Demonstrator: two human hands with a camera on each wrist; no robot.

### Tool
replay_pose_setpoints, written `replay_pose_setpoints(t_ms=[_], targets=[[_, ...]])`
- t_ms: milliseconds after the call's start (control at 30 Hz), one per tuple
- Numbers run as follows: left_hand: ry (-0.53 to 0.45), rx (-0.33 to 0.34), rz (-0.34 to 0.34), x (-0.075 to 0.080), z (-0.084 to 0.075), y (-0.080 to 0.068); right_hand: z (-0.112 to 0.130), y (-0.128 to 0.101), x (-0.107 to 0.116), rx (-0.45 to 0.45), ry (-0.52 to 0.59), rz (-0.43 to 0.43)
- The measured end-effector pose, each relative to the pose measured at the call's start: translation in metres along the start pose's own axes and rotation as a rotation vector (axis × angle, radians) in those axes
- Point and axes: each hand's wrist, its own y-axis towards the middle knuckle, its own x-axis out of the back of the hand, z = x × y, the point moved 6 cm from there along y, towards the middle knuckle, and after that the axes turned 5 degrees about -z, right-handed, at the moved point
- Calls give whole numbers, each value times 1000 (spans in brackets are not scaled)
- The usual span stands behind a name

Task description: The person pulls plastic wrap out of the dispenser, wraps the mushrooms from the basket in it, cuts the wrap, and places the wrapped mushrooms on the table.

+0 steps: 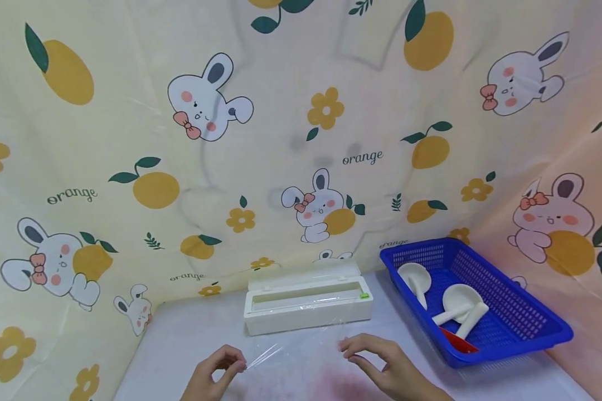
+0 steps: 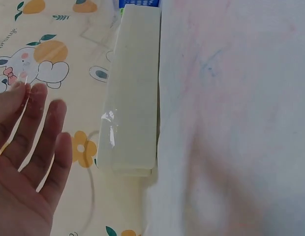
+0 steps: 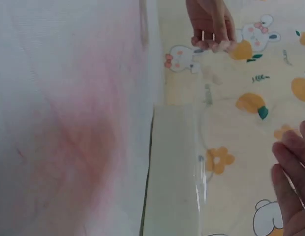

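I'm pinching clear film [image 1: 269, 355] with left grip [image 1: 209, 370], lower centre, below white box [image 1: 308, 320]; right grip [image 1: 392, 366] curving, can't tell if holding. Probably stretching film; next move likely needing even pull.

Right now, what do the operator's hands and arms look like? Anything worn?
Both bare: the left hand and right hand each show slender fingers, no gloves or rings. The visible wrists have no sleeve, watch, cable or marking. Nail detail is too small to judge.
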Motion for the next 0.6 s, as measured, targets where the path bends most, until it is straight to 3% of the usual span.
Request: replay_pose_setpoints(t_ms=[167, 267, 367, 467, 600], targets=[[-19, -4, 106, -4, 5, -5, 4, -9, 6, -151, -24, 76], [-41, 72, 205, -7, 8, -8, 2, -22, 14, -260, -27, 109], [-60, 113, 267, -10, 11, -12, 0, -34, 23, -296, -42, 113], [-70, 79, 317, -14, 12, -15, -1, -44, 31, -264, -61, 105], [-59, -25, 370, -19, 14, -19, -3, -56, 39, -240, -78, 114]])
